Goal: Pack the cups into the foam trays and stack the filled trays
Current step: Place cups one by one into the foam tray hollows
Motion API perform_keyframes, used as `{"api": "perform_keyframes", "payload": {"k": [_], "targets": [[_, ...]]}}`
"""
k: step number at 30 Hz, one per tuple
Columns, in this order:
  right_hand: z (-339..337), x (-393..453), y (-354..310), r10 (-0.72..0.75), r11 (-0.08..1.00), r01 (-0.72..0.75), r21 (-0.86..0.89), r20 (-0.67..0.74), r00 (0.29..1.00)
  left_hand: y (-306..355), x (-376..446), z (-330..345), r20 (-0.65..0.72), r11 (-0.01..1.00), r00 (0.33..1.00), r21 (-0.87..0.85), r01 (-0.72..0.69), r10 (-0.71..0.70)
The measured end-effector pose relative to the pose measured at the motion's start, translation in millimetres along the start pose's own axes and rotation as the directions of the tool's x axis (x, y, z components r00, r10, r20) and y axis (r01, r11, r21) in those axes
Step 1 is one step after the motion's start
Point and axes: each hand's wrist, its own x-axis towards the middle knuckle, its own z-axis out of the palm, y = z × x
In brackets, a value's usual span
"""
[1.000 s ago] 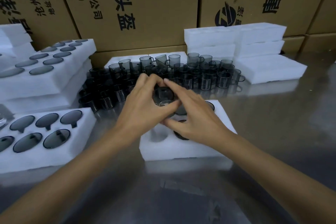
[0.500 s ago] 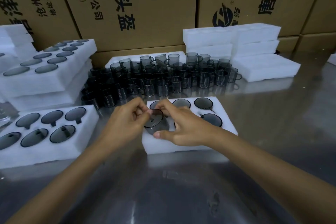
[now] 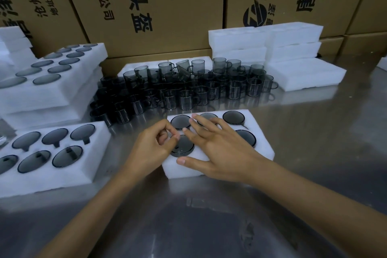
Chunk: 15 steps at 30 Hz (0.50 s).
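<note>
While cardboard boxes (image 3: 167, 6) fill the top of the frame, loose cups (image 3: 188, 88) crowd mid-frame above the centre foam tray (image 3: 261, 148). Right hand (image 3: 219, 148) lies flat, relaxed, on the tray; left hand (image 3: 152, 148) pinches a seated cup (image 3: 182, 147) at its lower-left pocket.

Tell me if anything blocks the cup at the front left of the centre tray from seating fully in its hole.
Nothing visible does. The cup already sits in its hole in the centre tray, rim slightly proud. The left hand pinches beside it; the right hand lies spread over the tray.
</note>
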Motion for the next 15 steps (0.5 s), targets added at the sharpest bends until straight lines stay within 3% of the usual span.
{"api": "perform_keyframes", "payload": {"k": [2, 4, 7, 10, 13, 15], "targets": [[0.9, -0.3, 0.7, -0.001, 1.0, 0.002, -0.019, 0.001, 1.0, -0.7, -0.3, 3.2, -0.038, 1.0, 0.999, -0.03, 0.007, -0.008], [1.2, -1.4, 0.9, -0.001, 1.0, 0.001, -0.009, 0.014, 1.0, -3.2, 1.0, 5.4, -0.064, 0.99, 0.992, -0.1, 0.1, -0.107], [-1.3, 1.1, 3.3, 0.032, 0.984, -0.048, 0.172, 0.094, 0.995, -2.6, -3.3, 7.4, 0.078, 0.92, 0.964, -0.287, 0.265, -0.253], [-10.7, 0.5, 24.3, 0.229, 0.906, -0.245, 0.345, 0.088, 0.969, -1.4, -8.9, 9.4, 0.165, 0.867, 0.95, -0.391, 0.31, -0.265], [-17.2, -17.2, 64.9, 0.571, 0.793, -0.572, 0.209, 0.072, 0.818, -3.1, -9.6, 10.1, 0.163, 0.862, 0.948, -0.395, 0.317, -0.274], [-18.5, -32.7, 84.5, 0.697, 0.633, -0.732, 0.252, 0.226, 0.68, -5.2, -10.0, 10.2, 0.186, 0.861, 0.941, -0.381, 0.336, -0.284]]}}
